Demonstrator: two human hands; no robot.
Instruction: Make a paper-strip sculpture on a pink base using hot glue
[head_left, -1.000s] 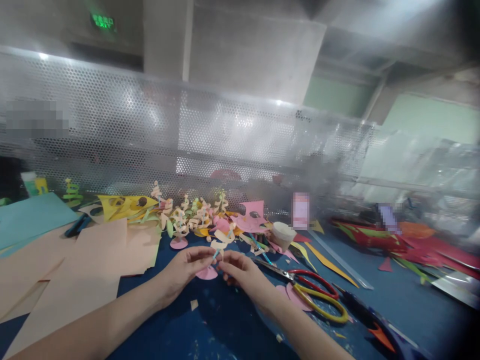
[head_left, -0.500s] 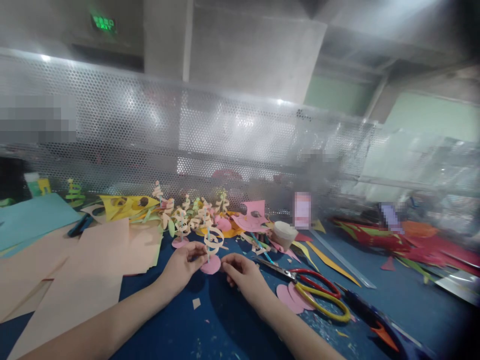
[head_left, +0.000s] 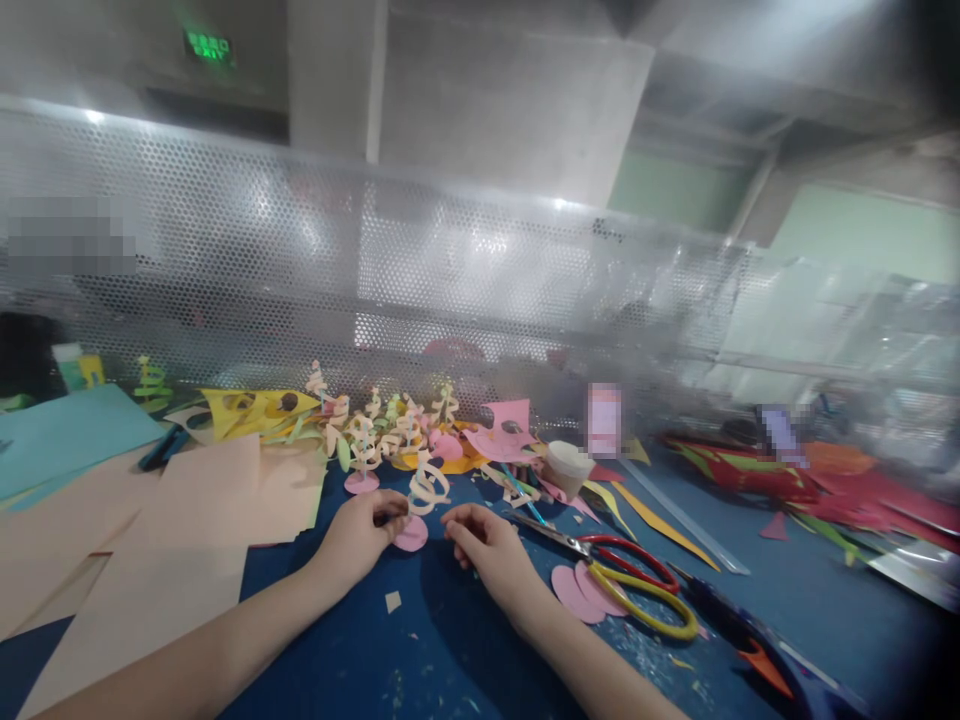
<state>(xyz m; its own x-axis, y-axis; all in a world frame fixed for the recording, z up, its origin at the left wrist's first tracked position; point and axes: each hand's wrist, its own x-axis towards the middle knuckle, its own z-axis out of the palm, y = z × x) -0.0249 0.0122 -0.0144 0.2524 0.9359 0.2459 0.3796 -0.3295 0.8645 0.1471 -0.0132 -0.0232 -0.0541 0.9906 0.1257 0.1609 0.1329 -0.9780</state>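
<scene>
A small paper spiral tree [head_left: 430, 487] with a round pink base [head_left: 411, 533] stands in front of me on the blue table. My left hand [head_left: 365, 535] is closed at its left side, thumb and fingers pinching at the base edge and lower stick; the exact contact is partly hidden. My right hand [head_left: 484, 548] hovers just right of the base, apart from it, its fingers loosely curled with nothing visible in them. Several finished paper spirals [head_left: 375, 425] crowd behind. Pink paper discs [head_left: 577, 592] lie beside my right wrist.
Scissors [head_left: 637, 590] with red and yellow handles lie to the right, near a dark blue glue gun [head_left: 772, 640]. A white cup [head_left: 568, 468] and phone [head_left: 604, 420] stand behind. Pale paper sheets [head_left: 180, 500] cover the left; a perforated metal screen [head_left: 450, 260] rises at the back.
The spiral tree and its pink base have shifted slightly left with my left hand. My right hand stays about where it was, with a wider gap to the base.
</scene>
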